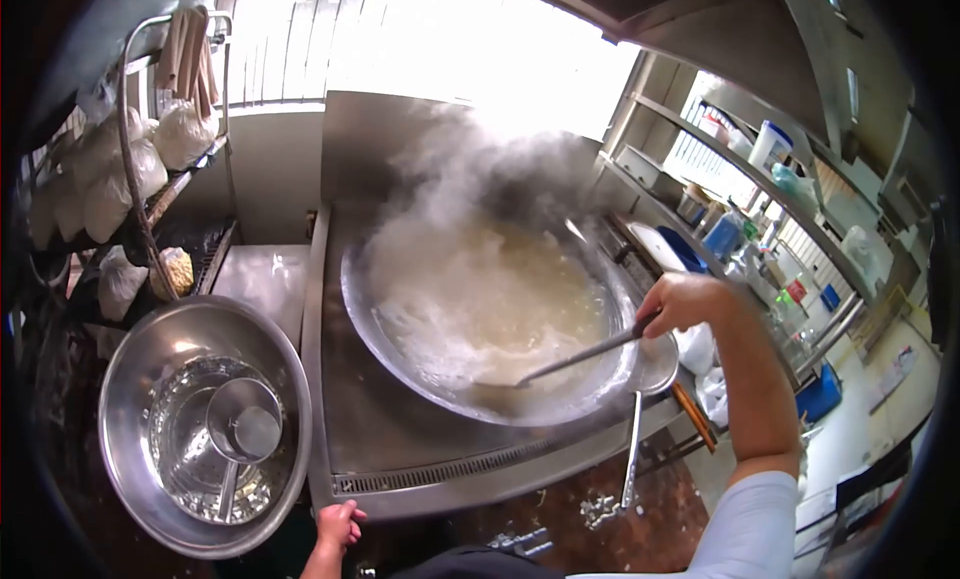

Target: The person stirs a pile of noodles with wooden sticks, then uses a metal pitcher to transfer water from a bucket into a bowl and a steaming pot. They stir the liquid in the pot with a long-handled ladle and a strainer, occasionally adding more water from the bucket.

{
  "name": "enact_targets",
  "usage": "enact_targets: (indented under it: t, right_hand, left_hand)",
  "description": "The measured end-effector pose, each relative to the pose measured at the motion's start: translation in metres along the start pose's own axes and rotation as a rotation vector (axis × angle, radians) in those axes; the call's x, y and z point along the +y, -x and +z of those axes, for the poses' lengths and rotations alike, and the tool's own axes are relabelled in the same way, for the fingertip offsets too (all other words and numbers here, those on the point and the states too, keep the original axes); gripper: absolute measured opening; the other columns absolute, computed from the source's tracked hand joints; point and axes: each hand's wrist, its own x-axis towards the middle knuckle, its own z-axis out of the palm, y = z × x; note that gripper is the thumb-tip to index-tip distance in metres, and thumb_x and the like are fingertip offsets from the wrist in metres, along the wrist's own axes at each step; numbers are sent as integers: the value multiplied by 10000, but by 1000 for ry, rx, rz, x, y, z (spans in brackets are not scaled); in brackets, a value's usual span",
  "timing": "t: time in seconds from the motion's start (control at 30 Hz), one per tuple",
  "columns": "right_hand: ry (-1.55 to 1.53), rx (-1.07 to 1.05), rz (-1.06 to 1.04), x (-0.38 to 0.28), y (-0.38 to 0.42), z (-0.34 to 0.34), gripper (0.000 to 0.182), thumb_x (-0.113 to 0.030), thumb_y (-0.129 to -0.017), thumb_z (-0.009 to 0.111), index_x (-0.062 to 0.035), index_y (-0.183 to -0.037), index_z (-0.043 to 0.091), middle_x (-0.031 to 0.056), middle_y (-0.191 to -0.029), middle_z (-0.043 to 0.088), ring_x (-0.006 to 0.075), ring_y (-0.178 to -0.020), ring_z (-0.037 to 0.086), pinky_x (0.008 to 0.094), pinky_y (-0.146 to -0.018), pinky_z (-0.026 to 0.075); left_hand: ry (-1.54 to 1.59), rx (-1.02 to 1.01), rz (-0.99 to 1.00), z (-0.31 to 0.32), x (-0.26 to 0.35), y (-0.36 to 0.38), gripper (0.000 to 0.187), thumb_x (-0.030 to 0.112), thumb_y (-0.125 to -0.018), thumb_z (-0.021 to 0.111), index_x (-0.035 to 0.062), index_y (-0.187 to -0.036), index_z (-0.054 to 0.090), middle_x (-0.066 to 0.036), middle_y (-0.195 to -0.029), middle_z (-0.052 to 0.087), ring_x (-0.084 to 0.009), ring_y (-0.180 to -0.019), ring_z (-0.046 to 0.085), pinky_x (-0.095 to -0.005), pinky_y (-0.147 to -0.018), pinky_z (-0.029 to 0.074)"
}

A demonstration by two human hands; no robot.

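Observation:
My right hand is closed around the dark end of a long-handled stirring tool. Its shaft slants down to the left into pale, steaming liquid, and its head is under the surface, so its shape is hidden. The liquid fills a wide metal wok set into the stove. Low in the view, my left hand hangs by the stove's front edge with its fingers curled and nothing seen in them. Left of it stands a large steel bowl with a metal dipper inside.
A long-handled strainer rests at the wok's right side, its handle pointing down. Bagged goods crowd the rack at left. Shelves with containers line the right. Steam blurs the wok's far side. The floor looks wet.

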Motion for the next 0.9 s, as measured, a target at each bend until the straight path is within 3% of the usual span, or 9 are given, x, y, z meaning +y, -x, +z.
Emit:
enact_targets:
  t: [0.1,0.2,0.27,0.4,0.47,0.53,0.73,0.9]
  right_hand:
    - [-110,-144,-106,-4,-41,31,318,-257,-766,700,-97,-1040,714,55,-776,688,122,-640,615,266,-538,510]
    - [12,-216,-118,-20,-100,67,352,-291,-793,692,-117,-1098,693,43,-771,685,130,-640,623,278,-524,505]
    - [4,-182,-120,-25,-147,98,343,-306,-744,709,-158,-1054,714,62,-777,690,153,-616,626,298,-558,520]
    - [271,56,-185,-50,-223,126,280,-249,-736,661,-154,-990,727,99,-855,704,228,-730,670,345,-655,540]
    - [314,109,-155,-58,-268,132,257,-223,-738,639,-146,-965,731,111,-886,706,253,-778,679,353,-687,543]
    - [253,77,-14,-72,-310,120,273,-205,-775,631,-90,-1008,716,121,-1065,686,285,-1021,651,354,-800,537]
    - [131,224,125,-79,-433,159,219,-180,-833,614,-129,-1016,723,91,-1119,674,259,-1035,654,382,-798,546]
    - [65,334,110,-64,-441,172,211,-157,-857,559,-116,-976,729,112,-1027,698,246,-977,676,378,-766,555]
  left_hand:
    - [-28,-21,-38,1,4,2,386,316,-925,512,0,-768,670,-73,-473,543,-140,-341,470,-267,-340,376]
    - [-33,-11,-60,1,8,3,382,307,-919,521,1,-748,672,-76,-472,542,-140,-340,470,-267,-338,372]
    - [-14,11,-64,3,10,7,382,297,-916,527,-5,-733,673,-81,-468,540,-140,-336,467,-263,-336,368]
    - [-22,56,-74,4,-3,0,398,299,-921,521,-15,-731,673,-75,-454,531,-133,-329,461,-260,-324,350]
    - [18,108,18,10,-1,11,402,363,-933,539,36,-725,646,-35,-419,467,-124,-298,365,-259,-305,259]
    - [16,154,-49,12,5,12,400,363,-933,540,37,-727,644,-35,-422,469,-124,-299,369,-257,-308,269]
    - [-57,199,-187,16,27,27,419,387,-934,535,39,-727,642,-37,-414,460,-123,-296,367,-257,-307,260]
    - [-27,205,-172,13,20,26,423,393,-936,528,37,-736,639,-37,-412,464,-125,-296,370,-260,-305,260]
